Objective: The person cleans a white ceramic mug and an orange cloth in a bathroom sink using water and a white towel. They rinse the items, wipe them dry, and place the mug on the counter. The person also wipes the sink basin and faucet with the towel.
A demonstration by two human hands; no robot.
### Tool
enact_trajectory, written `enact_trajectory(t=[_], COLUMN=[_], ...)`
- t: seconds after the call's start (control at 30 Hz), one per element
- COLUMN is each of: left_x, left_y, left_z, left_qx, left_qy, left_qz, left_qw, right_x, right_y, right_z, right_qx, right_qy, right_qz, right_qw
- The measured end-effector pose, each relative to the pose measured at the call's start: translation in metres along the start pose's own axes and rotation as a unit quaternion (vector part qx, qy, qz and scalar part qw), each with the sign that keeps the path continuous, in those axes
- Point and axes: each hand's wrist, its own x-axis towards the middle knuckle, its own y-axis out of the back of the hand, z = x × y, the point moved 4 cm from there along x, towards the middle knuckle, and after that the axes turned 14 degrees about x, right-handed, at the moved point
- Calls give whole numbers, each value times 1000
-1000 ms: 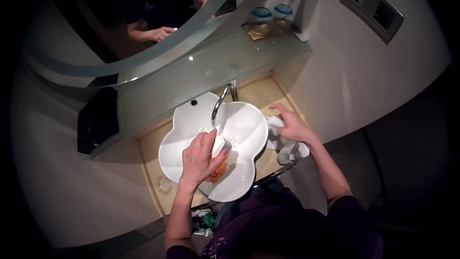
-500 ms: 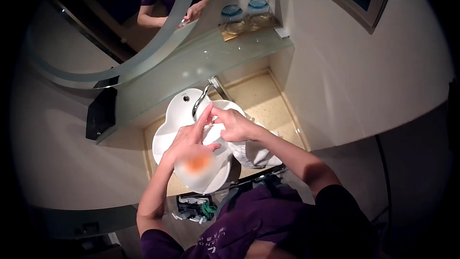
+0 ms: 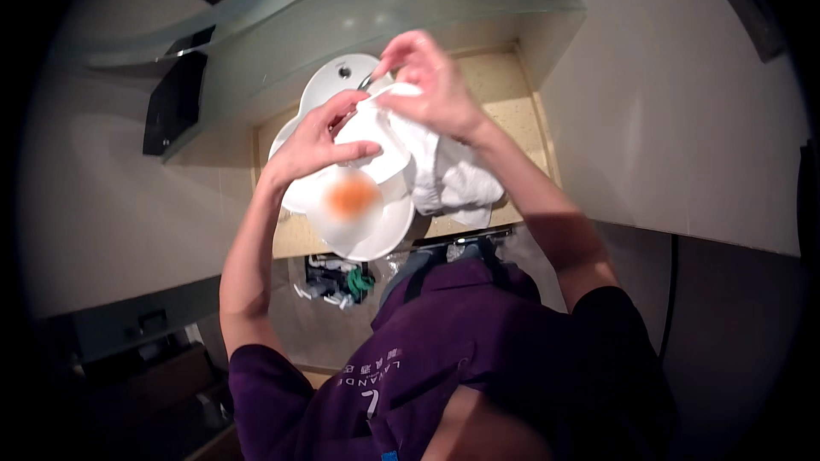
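A white cloth towel (image 3: 453,175) lies bunched over the right side of the white petal-shaped sink (image 3: 389,226), with one part raised toward my hands. My right hand (image 3: 436,90) is above the sink, its thumb and fingers closed on the raised part of the towel; motion blurs it slightly. My left hand (image 3: 312,147) is over the sink's middle, thumb and fingers apart, fingertips close to the towel's raised edge. Whether they touch it I cannot tell. Mostly hidden behind my hands is the chrome faucet (image 3: 366,83). A blurred orange patch (image 3: 352,196) shows over the sink's near part.
The sink sits on a beige stone counter (image 3: 491,85) with raised side walls. A frosted glass shelf (image 3: 461,13) crosses behind it, and a black box (image 3: 175,107) stands at its left end. Below the counter, a dark caddy (image 3: 337,280) holds white and green items.
My hands have moved apart, and my right hand has taken hold of the towel and raised part of it. The whole view has shifted, so the sink sits higher in the picture.
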Motion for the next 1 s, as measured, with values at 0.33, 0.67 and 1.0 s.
enact_trajectory(t=[0.33,0.67,1.0], left_x=[14,4,52], left_y=[-16,-27,-27], left_z=[-4,-44,-37], left_qx=[21,143,157], left_qy=[-65,50,61], left_qz=[113,124,141], left_qw=[991,981,976], right_x=[-123,-147,-156], right_y=[18,93,139], right_z=[77,45,-40], right_qx=[-150,-26,251], right_qy=[-84,-127,-66], right_qz=[182,471,393], right_qw=[968,873,882])
